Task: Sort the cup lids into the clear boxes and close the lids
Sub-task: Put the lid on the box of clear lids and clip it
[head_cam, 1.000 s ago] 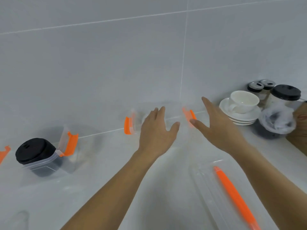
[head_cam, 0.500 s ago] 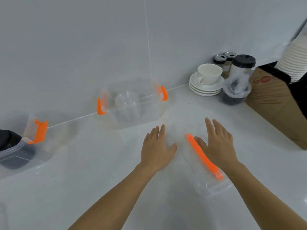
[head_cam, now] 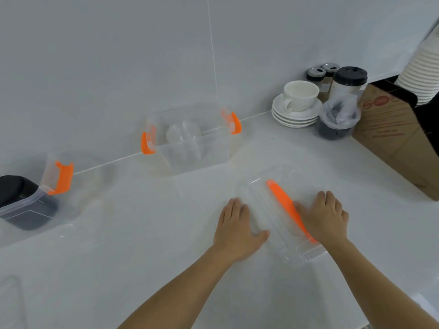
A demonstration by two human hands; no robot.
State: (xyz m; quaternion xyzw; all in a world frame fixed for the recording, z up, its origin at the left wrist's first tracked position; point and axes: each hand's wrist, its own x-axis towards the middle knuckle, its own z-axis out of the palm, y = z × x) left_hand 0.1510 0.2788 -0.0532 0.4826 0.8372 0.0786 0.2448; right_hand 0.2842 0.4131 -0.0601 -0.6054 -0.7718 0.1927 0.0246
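Observation:
A clear box lid (head_cam: 263, 205) with an orange handle strip (head_cam: 280, 198) lies flat on the white counter in front of me. My left hand (head_cam: 237, 224) lies flat on the counter at the lid's left edge, thumb touching it. My right hand (head_cam: 325, 217) rests flat on the lid's right side, over the near end of the orange strip. Behind them an open clear box (head_cam: 213, 153) with orange latches holds clear cup lids (head_cam: 183, 134). At the far left another open clear box (head_cam: 14, 210) holds black cup lids (head_cam: 16, 188).
At the back right stand a white cup on stacked saucers (head_cam: 297, 103), a black-lidded cup (head_cam: 349, 79), two small jars (head_cam: 318, 74) and a bagged container (head_cam: 337, 119). A brown cardboard box (head_cam: 399, 143) and stacked white paper cups (head_cam: 422, 72) fill the right edge. A tiled wall backs the counter.
Both hands drew back from the middle clear box toward me and came down on either side of the lid. The view tilted down and to the right.

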